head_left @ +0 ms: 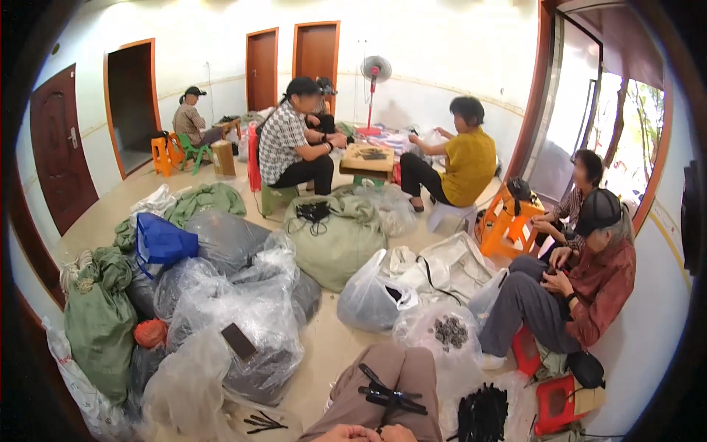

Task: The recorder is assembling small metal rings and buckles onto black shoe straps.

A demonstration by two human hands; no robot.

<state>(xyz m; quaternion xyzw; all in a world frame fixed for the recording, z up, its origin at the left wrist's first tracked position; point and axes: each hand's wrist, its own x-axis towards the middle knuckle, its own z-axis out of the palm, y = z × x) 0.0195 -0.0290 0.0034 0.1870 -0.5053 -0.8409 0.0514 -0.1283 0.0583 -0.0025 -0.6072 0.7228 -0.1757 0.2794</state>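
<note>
At the lower edge, my left hand (pixel 347 433) and my right hand (pixel 396 434) are close together over my lap, both cut off by the picture's edge. The fingers look closed, and a small dark piece shows between the hands; its kind cannot be made out. On my brown-trousered thighs lie several slim black pieces (pixel 389 396), crossing one another just beyond my hands. To the right, a large pile of similar black pieces (pixel 482 414) rests on clear plastic. More thin black pieces (pixel 264 421) lie at the lower left.
Clear plastic bags (pixel 258 324) with a dark phone (pixel 238 342) on top crowd the left. A green sack (pixel 335 247) stands ahead. A bag of small dark parts (pixel 449 333) is near my right knee. Seated people work around the room; one in red (pixel 607 287) sits at right.
</note>
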